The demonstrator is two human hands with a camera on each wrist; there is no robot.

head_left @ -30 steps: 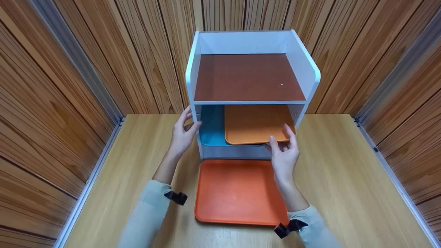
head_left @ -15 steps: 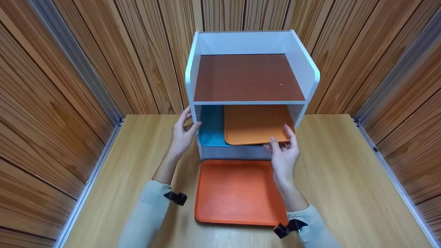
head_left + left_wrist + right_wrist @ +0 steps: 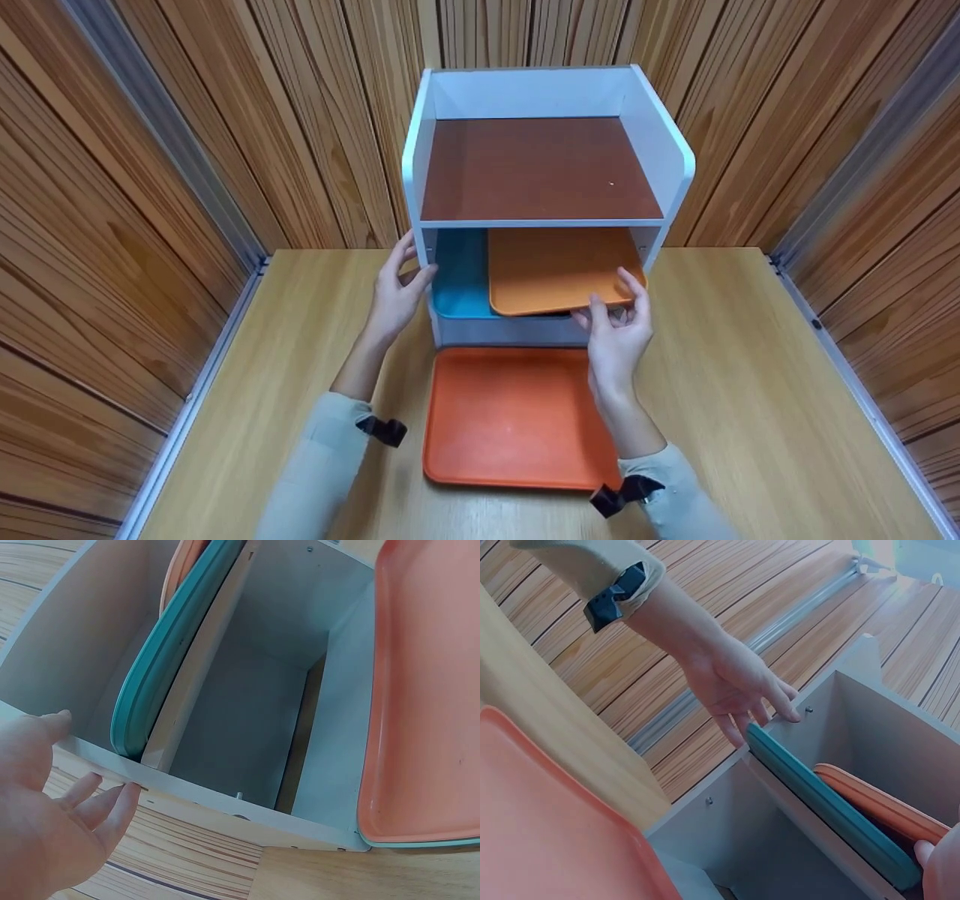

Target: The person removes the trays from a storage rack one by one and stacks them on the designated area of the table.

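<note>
A small white shelf unit (image 3: 541, 169) with a brown top board stands at the back of the table. My left hand (image 3: 399, 294) holds its left side panel, thumb at the front edge and fingers along the outside. Inside the middle compartment lies a teal tray (image 3: 460, 279), and over it a smaller light-orange tray (image 3: 559, 270). My right hand (image 3: 621, 346) pinches that smaller tray near its front right corner, which sits slightly raised. Below the teal tray, the left wrist view shows the bottom compartment (image 3: 232, 709) with nothing in it.
A larger red-orange tray (image 3: 514, 420) lies on the table (image 3: 757, 390) before the unit, with a thin teal edge (image 3: 427, 844) showing beneath it. Wood-patterned walls (image 3: 547, 34) enclose the back and sides. Metal rails (image 3: 191, 397) run along the table's sides.
The light-orange tray's front right corner has risen a little and shifted slightly right with my right hand's fingers. My left hand keeps its place on the side panel.
</note>
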